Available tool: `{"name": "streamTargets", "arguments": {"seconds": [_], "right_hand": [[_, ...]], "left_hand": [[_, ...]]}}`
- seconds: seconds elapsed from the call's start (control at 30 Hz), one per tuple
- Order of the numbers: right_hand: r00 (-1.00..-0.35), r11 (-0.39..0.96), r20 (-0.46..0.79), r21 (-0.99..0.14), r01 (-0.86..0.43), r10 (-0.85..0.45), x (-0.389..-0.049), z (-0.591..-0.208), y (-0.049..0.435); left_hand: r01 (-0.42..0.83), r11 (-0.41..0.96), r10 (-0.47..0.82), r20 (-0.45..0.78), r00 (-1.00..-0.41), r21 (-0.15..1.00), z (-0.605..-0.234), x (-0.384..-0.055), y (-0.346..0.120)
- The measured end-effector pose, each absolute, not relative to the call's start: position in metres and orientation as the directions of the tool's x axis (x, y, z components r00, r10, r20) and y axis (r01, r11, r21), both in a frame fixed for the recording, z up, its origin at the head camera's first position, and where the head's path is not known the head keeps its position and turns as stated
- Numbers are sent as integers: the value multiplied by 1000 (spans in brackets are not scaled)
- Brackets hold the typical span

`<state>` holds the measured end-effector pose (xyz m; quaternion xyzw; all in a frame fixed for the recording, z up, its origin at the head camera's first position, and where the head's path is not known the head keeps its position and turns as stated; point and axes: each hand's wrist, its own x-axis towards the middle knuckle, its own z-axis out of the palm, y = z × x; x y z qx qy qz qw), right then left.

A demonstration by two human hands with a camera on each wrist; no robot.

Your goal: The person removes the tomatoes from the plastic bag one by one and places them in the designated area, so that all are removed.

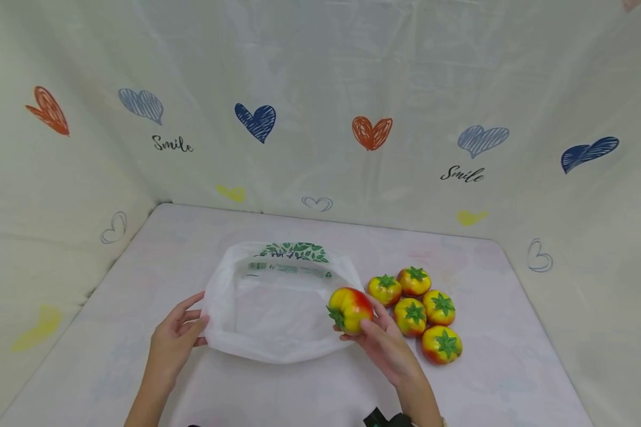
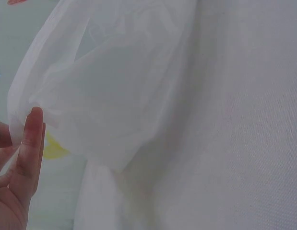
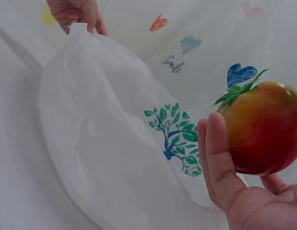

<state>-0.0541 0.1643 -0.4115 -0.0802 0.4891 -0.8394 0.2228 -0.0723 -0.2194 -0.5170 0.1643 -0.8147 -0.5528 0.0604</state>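
Observation:
A white plastic bag [image 1: 278, 351] with a green leaf print lies spread on the table, its mouth held wide. My left hand [image 1: 173, 343] pinches the bag's left edge between thumb and fingers, which the left wrist view shows from close by. In my right hand [image 1: 389, 351] is a yellow-and-red tomato [image 1: 354, 311] with green leaves at its stem end. The fingers cradle it over the right rim of the bag. The right wrist view shows the tomato [image 3: 263, 132] raised beside the bag's printed side. No tomatoes show inside the bag.
Several similar tomatoes [image 1: 414, 317] sit in a cluster to the right of the bag, close by the right hand. The white table [image 1: 491, 362] meets a curtain [image 1: 320, 71] printed with hearts at its back and sides.

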Motion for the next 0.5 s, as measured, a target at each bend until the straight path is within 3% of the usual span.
{"name": "streamTargets", "arguments": {"seconds": [0.27, 0.5], "right_hand": [[-907, -428, -85, -861, 275, -412, -47, -416, 183], [-935, -350, -293, -870, 347, -200, -42, -420, 190]], "left_hand": [[-206, 337, -333, -88, -939, 919, -515, -73, -218], [-227, 355, -339, -101, -935, 907, -514, -74, -218]]}}
